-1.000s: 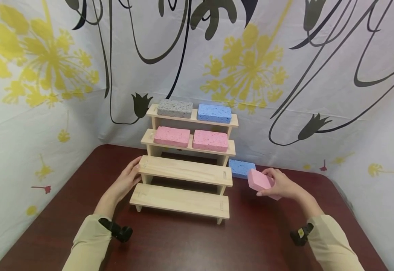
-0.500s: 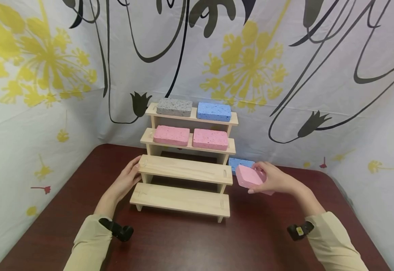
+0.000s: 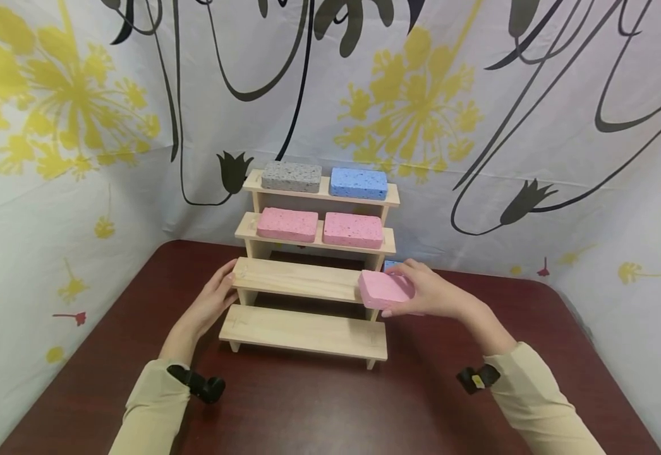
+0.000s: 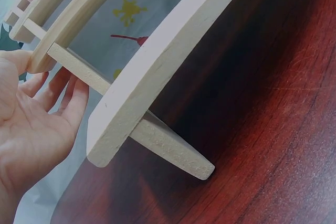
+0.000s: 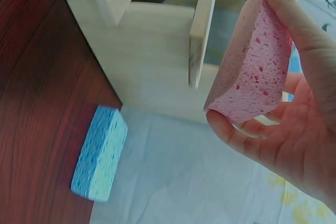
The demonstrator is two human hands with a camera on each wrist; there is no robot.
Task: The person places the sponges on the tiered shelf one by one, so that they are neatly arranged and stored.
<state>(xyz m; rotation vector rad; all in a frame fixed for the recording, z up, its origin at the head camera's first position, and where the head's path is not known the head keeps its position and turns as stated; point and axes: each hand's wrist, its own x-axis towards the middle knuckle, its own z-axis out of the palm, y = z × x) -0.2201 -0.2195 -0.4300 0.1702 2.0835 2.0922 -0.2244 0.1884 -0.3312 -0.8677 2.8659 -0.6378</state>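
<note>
My right hand [image 3: 427, 291] grips a pink sponge [image 3: 382, 289] between thumb and fingers. The sponge is held at the right end of the third step down of a wooden tiered stand [image 3: 302, 332]; whether it touches that step I cannot tell. In the right wrist view the pitted pink sponge [image 5: 257, 66] is tilted beside the stand's side. My left hand [image 3: 211, 303] holds the left end of the same step. The left wrist view shows its thumb at the step's end and its fingers [image 4: 79, 98] bent behind the side support.
A grey sponge [image 3: 292, 177] and a blue sponge [image 3: 359, 183] lie on the top step. Two pink sponges, one left [image 3: 287, 225] and one right [image 3: 353, 230], lie on the step below. Another blue sponge [image 5: 100, 156] rests on the dark table [image 3: 308, 411] behind the stand's right side, against the patterned cloth [image 3: 450, 240].
My right hand has carried the pink sponge leftward and slightly up, from over the table to the stand's third step. The left hand stays at the stand.
</note>
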